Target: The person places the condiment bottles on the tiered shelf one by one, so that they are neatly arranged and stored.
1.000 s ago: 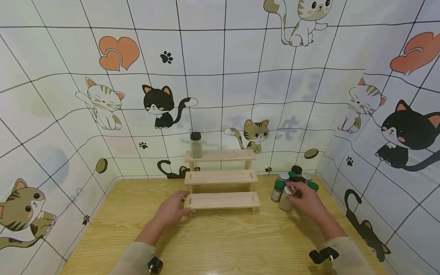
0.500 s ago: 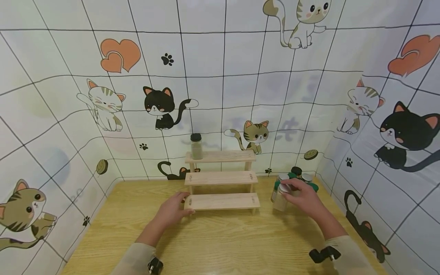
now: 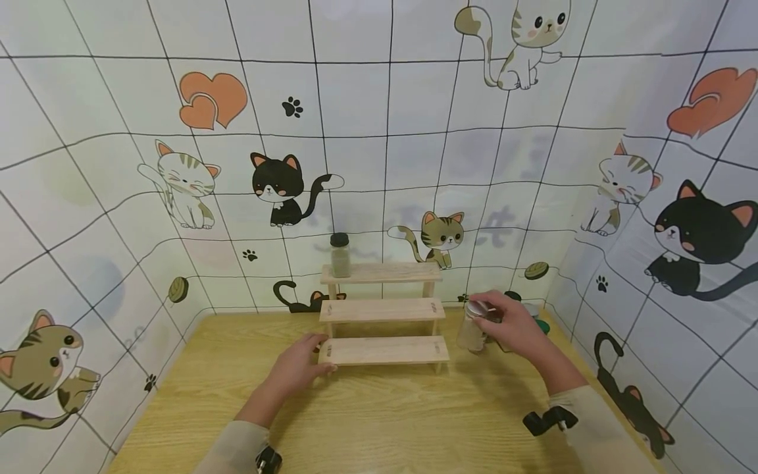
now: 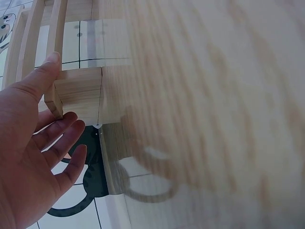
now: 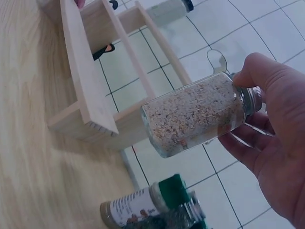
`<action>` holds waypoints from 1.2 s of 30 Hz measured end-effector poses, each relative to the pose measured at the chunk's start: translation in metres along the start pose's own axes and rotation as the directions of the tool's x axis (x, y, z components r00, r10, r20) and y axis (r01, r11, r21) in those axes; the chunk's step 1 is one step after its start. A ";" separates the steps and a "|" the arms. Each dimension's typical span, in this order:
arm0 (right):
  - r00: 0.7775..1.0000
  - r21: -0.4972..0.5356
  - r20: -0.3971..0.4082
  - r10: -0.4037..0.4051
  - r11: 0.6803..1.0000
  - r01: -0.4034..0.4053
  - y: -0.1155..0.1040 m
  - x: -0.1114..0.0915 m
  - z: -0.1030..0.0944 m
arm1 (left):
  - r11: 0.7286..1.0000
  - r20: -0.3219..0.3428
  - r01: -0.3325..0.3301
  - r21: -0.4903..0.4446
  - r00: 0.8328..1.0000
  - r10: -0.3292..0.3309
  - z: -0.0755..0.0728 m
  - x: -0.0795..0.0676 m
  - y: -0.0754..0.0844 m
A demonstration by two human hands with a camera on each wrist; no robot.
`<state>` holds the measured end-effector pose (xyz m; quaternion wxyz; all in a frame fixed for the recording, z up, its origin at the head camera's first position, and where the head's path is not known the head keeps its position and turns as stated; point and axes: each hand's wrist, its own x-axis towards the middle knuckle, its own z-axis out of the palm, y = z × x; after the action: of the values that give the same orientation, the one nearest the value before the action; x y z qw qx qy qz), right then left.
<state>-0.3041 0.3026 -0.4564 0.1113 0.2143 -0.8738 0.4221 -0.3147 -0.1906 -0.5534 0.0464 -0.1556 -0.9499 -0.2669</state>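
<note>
My right hand [image 3: 512, 322] holds a glass spice jar [image 3: 472, 332] by its silver lid, just off the right end of the wooden three-step rack [image 3: 385, 352]. In the right wrist view the jar [image 5: 193, 112] is filled with pale, speckled granules, and the thumb and fingers pinch it around the lid and neck. My left hand [image 3: 296, 365] grips the left end of the rack's lowest step; the left wrist view has the thumb over the board [image 4: 55, 90] and fingertips under it. A black-lidded jar [image 3: 340, 260] stands on the top step, at its left end.
Several other spice jars are grouped at the table's right rear, partly hidden behind my right hand; one has a green lid [image 3: 541, 325]. A labelled green-capped jar [image 5: 136, 207] shows in the right wrist view. Cat-patterned sheeting [image 3: 355, 164] encloses the wooden table [image 3: 367, 421].
My right hand has lifted the silver-lidded jar out of the group and carried it left toward the rack. The left hand keeps its grip on the rack's end.
</note>
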 end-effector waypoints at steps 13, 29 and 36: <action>0.993 0.072 0.036 -0.109 0.992 0.106 -0.035 0.063 0.011 | 1.000 -0.004 0.003 0.001 1.000 -0.003 0.001 -0.001 -0.003; 0.995 0.145 0.051 -0.091 0.986 0.083 -0.075 0.146 0.030 | 1.000 -0.003 -0.009 -0.013 1.000 0.009 -0.001 -0.002 0.003; 0.990 0.179 0.091 -0.108 0.980 0.090 -0.089 0.171 0.043 | 1.000 -0.009 -0.003 -0.025 1.000 0.002 -0.001 -0.001 0.004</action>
<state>-0.4141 0.1716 -0.3577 0.0690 0.2874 -0.8262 0.4795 -0.3121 -0.1882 -0.5507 0.0489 -0.1563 -0.9461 -0.2795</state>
